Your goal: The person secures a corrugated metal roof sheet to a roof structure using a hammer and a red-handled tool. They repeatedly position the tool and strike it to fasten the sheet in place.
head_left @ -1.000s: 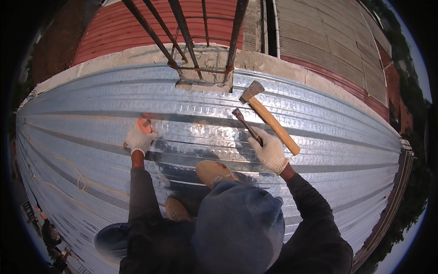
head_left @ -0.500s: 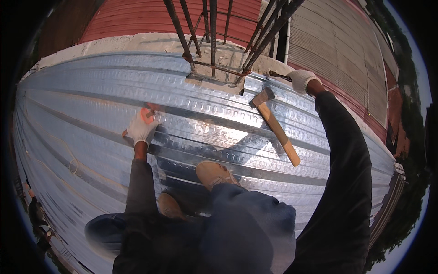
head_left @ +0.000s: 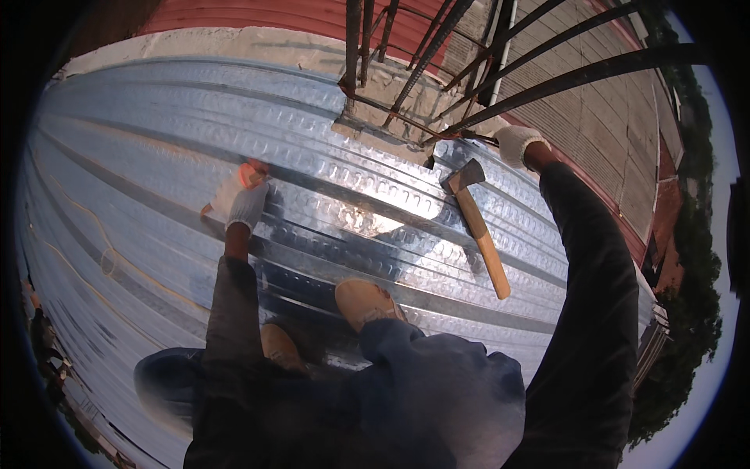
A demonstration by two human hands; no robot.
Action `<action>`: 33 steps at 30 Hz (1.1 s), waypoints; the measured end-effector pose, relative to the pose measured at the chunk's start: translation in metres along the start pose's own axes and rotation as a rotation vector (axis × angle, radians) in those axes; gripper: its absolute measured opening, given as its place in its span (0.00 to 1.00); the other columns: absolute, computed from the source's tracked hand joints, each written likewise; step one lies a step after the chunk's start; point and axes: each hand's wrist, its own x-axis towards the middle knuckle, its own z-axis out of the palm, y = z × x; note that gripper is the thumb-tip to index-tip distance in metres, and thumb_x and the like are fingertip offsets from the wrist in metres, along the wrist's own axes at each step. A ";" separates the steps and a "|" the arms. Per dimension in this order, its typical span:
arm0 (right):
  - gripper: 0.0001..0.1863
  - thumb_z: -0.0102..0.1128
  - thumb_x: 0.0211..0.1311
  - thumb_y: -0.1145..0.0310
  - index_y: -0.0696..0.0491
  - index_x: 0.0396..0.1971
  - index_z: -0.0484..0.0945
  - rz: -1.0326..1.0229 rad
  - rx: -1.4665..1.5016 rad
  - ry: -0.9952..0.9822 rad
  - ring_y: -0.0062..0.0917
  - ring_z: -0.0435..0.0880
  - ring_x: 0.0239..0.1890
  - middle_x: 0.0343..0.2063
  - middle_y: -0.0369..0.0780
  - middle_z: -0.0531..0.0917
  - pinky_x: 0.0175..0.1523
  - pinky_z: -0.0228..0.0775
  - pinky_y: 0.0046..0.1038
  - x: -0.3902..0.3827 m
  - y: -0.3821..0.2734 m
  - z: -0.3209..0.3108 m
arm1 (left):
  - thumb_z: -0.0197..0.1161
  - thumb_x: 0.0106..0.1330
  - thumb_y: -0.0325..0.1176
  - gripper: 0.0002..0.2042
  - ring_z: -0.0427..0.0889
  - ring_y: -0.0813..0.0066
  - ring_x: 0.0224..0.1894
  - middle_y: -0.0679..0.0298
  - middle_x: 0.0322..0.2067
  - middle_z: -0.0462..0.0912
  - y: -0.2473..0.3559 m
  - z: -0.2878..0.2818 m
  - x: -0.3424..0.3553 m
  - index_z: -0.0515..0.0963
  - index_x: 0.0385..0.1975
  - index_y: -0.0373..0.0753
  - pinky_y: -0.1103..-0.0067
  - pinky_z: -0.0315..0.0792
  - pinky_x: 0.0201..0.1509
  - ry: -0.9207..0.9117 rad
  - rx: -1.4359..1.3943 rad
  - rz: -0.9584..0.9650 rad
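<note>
1. Gloves cover both hands. The left hand [head_left: 241, 202] lies pressed on the corrugated metal decking [head_left: 141, 156], fingers spread and grasping nothing, with something orange showing at its far edge; what that is I cannot tell.

2. The right hand [head_left: 516, 144] reaches up to the foot of the rebar cage [head_left: 406, 70], at a thin tie wire [head_left: 437, 131] running along the bars. Whether the fingers are clenched on the wire or only touching it cannot be made out.

3. The hammer [head_left: 478, 227] lies loose on the decking between the two arms, steel head toward the cage, wooden handle pointing back toward the person. No hand is on it.

4. Risk at the hands: the sheet ribs and the cut wire ends look sharp, so a slip of the bracing palm or a tug on the wire could cut through a thin glove.

5. Risk at the tool: unheld on smooth, ribbed metal, the hammer could slide or be kicked by the tan boots [head_left: 367, 301] just beside its handle, and the deck's edge lies off to the right with trees [head_left: 687, 328] far below.

6. Risk to balance: the person leans forward with one arm stretched out, so a slick sheet or a wire giving way suddenly could tip them toward the upright bars.
</note>
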 end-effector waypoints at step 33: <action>0.22 0.61 0.76 0.65 0.52 0.66 0.83 -0.040 -0.019 0.108 0.49 0.93 0.54 0.50 0.53 0.92 0.57 0.83 0.48 -0.017 -0.013 -0.004 | 0.69 0.66 0.51 0.20 0.83 0.43 0.62 0.53 0.54 0.88 -0.009 0.005 0.001 0.86 0.52 0.48 0.46 0.67 0.69 0.137 -0.077 -0.015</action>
